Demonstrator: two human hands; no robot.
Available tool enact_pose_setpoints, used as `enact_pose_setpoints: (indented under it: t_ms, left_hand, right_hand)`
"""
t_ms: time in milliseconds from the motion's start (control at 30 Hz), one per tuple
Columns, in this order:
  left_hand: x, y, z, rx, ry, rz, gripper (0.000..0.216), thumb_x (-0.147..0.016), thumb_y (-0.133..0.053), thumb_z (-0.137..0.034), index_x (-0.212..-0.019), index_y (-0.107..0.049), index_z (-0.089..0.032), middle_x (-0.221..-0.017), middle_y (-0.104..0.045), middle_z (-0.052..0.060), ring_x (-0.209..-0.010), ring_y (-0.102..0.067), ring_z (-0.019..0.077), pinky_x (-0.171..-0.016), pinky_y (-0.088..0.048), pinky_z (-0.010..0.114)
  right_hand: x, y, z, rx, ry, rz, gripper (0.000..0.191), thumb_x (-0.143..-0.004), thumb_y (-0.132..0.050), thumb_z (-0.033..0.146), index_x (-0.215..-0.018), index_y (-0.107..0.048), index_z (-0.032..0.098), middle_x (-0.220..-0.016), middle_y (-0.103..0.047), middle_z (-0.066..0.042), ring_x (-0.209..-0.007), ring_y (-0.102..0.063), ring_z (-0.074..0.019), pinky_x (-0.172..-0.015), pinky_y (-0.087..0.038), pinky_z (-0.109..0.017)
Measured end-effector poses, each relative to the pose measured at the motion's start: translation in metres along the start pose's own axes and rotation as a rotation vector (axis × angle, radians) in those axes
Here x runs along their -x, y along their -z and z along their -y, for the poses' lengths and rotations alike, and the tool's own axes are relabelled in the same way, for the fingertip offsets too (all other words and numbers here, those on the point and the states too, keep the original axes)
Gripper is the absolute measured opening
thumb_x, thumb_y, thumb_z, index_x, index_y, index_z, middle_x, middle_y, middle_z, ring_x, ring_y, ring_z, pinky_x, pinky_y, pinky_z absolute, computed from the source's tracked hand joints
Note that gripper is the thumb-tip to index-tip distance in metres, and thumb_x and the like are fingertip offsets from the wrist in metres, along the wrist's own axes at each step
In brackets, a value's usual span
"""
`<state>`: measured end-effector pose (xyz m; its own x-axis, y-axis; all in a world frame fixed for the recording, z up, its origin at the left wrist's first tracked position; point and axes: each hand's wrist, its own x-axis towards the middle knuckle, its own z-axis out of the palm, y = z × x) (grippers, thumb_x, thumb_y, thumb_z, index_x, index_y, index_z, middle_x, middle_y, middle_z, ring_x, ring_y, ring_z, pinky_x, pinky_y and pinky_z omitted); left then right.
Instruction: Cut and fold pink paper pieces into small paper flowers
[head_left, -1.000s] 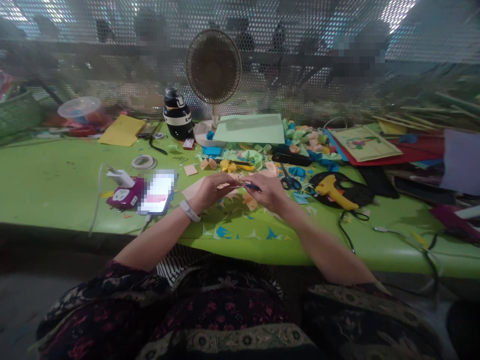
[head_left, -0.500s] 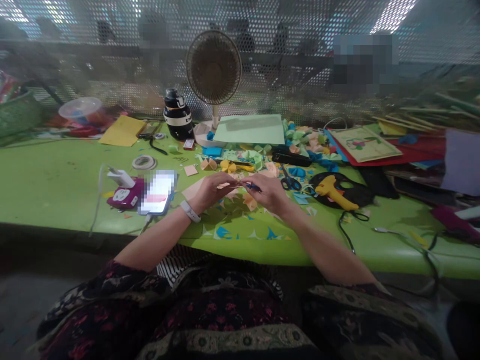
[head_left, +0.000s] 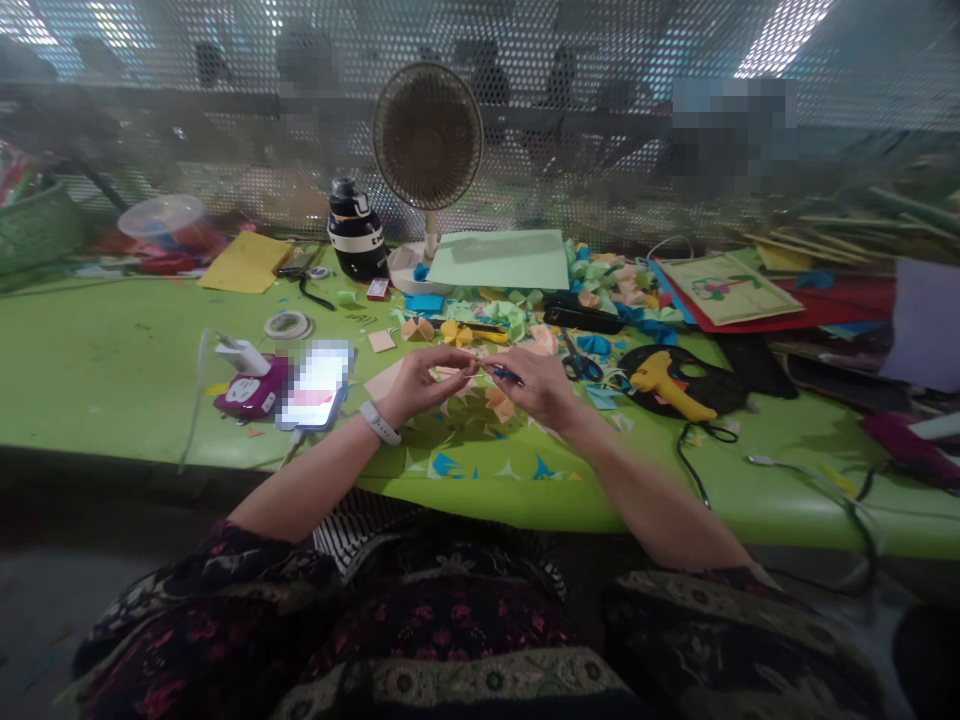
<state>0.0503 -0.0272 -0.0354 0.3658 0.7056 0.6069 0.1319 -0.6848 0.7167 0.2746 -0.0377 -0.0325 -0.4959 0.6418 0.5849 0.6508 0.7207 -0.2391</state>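
Observation:
My left hand [head_left: 420, 382] and my right hand [head_left: 536, 384] meet above the green table [head_left: 112, 360], fingertips almost touching. The left hand pinches a small peach paper piece [head_left: 448, 372]. The right hand is closed on a thin blue pen-like tool [head_left: 507, 375] whose tip points at that paper. Under both hands lie peach, green and blue paper scraps [head_left: 480, 440]. A white band sits on my left wrist.
A phone [head_left: 318, 384] and a purple power bank [head_left: 247, 392] lie to the left. Scissors [head_left: 576, 358] and a yellow glue gun [head_left: 667, 382] on a black mat sit to the right. A small fan [head_left: 427, 140], a black bottle [head_left: 352, 232], green paper and folded paper flowers stand behind.
My left hand's fingers have lifted and spread slightly around the paper piece. The right hand and the tool have hardly moved.

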Motion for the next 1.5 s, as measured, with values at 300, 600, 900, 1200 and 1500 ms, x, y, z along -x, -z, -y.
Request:
enact_pose_setpoints:
  t_ms: [300,600,900,1200,1500]
  left_hand:
    - [0.002,-0.002,0.006,0.102,0.023,0.012,0.037,-0.083,-0.076,-0.031,-0.116,-0.073,-0.016,-0.099,-0.079,0.012,-0.089,-0.076,0.0206,-0.080,-0.064,0.032]
    - [0.002,-0.004,0.006,0.136,0.096,0.022,0.030,-0.086,-0.074,-0.038,-0.107,-0.075,-0.016,-0.095,-0.078,0.011,-0.083,-0.075,0.0184,-0.072,-0.064,0.029]
    - [0.000,-0.004,0.006,0.210,0.135,0.012,0.029,-0.085,-0.075,-0.040,-0.101,-0.076,-0.016,-0.092,-0.078,0.010,-0.081,-0.075,0.0174,-0.070,-0.064,0.028]
    - [0.000,-0.005,0.011,0.191,0.204,-0.018,0.028,-0.084,-0.075,-0.040,-0.098,-0.077,-0.015,-0.092,-0.078,0.010,-0.078,-0.073,0.0155,-0.068,-0.062,0.026]
    - [0.000,-0.004,0.022,0.080,0.273,0.069,0.029,-0.084,-0.073,-0.042,-0.095,-0.076,-0.015,-0.093,-0.077,0.010,-0.082,-0.072,0.0179,-0.070,-0.060,0.028]
  right_hand:
    - [0.000,0.000,0.000,0.007,-0.020,0.005,0.022,-0.093,-0.059,0.019,-0.109,-0.071,0.026,-0.104,-0.077,-0.006,-0.093,-0.071,-0.0217,-0.077,-0.053,-0.033]
    - [-0.001,-0.001,0.000,0.018,-0.023,0.039,0.023,-0.092,-0.059,0.018,-0.110,-0.071,0.026,-0.102,-0.077,-0.005,-0.091,-0.071,-0.0206,-0.078,-0.054,-0.033]
    - [-0.001,-0.003,-0.001,-0.019,0.010,-0.030,0.022,-0.091,-0.060,0.019,-0.108,-0.073,0.024,-0.104,-0.078,-0.006,-0.090,-0.072,-0.0216,-0.077,-0.055,-0.034]
    - [-0.012,0.022,-0.019,0.042,-0.313,-0.142,0.019,-0.090,-0.064,0.035,-0.097,-0.073,0.020,-0.087,-0.076,-0.007,-0.075,-0.067,-0.0218,-0.070,-0.049,-0.032]
    - [-0.010,0.056,-0.047,0.393,-0.639,0.450,0.015,-0.088,-0.061,0.028,-0.082,-0.070,0.018,-0.090,-0.073,-0.011,-0.080,-0.064,-0.0232,-0.058,-0.031,-0.030]
